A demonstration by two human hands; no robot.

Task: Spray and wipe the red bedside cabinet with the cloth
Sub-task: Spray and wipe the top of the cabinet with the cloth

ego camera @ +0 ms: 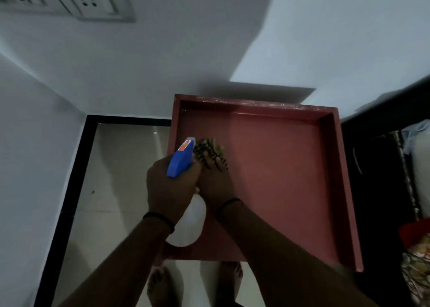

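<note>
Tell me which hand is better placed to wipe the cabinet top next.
Right: the right hand presses the cloth on the red cabinet top; the left hand grips the spray bottle.

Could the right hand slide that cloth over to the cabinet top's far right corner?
Probably yes: the right hand presses the cloth on the red cabinet top, and no object shows between it and that corner.

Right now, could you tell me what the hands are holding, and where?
Left hand grips the sprayer under its head; right hand presses on the cloth.
</note>
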